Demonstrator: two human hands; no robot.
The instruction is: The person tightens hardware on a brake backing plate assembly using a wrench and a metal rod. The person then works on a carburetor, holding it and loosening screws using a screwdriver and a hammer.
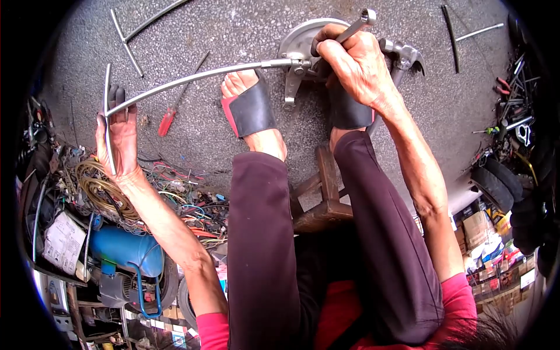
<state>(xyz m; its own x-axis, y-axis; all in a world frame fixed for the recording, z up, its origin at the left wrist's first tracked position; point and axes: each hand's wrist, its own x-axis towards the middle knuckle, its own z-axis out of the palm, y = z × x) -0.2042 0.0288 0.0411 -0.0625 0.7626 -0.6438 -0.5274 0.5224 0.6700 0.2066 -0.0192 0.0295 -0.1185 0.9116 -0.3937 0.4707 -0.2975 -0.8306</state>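
A T-handle socket wrench [175,87] reaches across the floor, its far end on a bolt or nut of a round metal brake plate [298,42]. At its crossbar is my left hand [122,137], thumb and palm against the bar, fingers fairly straight behind it. My right hand [359,61] is wrapped around a spanner [357,24], whose ring end sticks up past the fist. The spanner's lower end is hidden behind that hand. The plate lies between my sandalled feet, partly covered by my right hand.
A hammer [402,58] lies right of the plate. A red-handled screwdriver [169,119] is on the floor left of my foot. Another T-handle wrench [125,44] lies at upper left. Tangled wires, a blue tank [125,251] and a wooden stool [326,207] are nearby.
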